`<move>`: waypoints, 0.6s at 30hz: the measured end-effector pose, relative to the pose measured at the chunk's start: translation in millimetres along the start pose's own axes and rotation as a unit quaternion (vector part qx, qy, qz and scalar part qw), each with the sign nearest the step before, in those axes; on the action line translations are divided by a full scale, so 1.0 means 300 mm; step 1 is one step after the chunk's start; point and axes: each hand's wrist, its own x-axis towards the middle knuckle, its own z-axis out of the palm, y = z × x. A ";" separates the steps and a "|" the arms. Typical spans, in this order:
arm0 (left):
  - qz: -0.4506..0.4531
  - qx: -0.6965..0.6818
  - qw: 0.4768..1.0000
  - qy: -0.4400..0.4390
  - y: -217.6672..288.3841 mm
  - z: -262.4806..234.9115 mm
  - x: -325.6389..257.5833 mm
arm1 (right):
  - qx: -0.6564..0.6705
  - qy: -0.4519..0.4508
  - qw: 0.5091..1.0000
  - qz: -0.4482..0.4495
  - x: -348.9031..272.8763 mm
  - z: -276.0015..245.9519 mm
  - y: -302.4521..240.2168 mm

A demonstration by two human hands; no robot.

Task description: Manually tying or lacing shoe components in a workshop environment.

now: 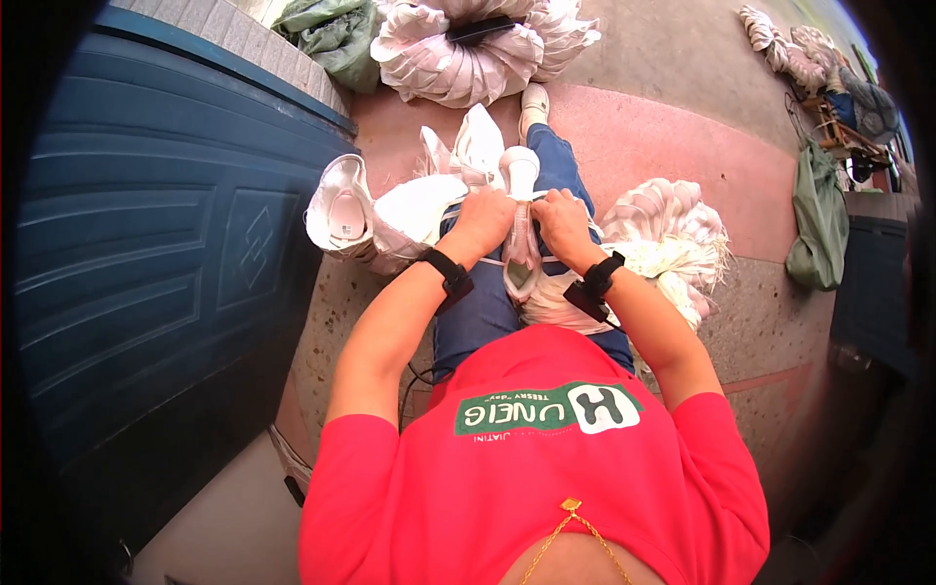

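Your left hand and right hand meet over your lap, both clenched on the white shoe upper that stands between them. Your left fingers grip its left edge near the top; your right fingers curl over its right edge. The upper lies on your blue-trousered thighs, its lower end pointing back toward your body. Each wrist carries a black wristband.

Just left of your left hand, a heap of white shoe uppers rests on the ground against the blue door. To your right lies a bundle of pale striped pieces, touching your right thigh. A larger fan-shaped stack sits ahead of your feet. What your fingertips pinch is probably a lace or edge; the view is too small to confirm. A green sack hangs far right.
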 end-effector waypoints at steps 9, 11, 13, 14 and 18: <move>-0.085 -0.017 0.991 0.102 0.030 -0.012 -0.038 | 0.036 0.007 0.999 0.037 0.001 0.001 0.008; -0.095 0.001 0.990 0.104 0.056 -0.006 -0.065 | 0.040 -0.037 0.998 0.036 -0.003 -0.008 0.008; -0.106 0.003 0.991 0.085 0.071 -0.005 -0.079 | 0.056 -0.055 0.996 0.035 0.000 -0.017 0.008; -0.108 0.008 0.991 0.079 0.077 -0.006 -0.080 | 0.059 -0.058 0.996 0.037 0.006 -0.020 0.011; -0.115 -0.006 0.992 0.059 0.080 -0.006 -0.065 | 0.155 -0.111 0.978 0.088 0.038 -0.012 0.025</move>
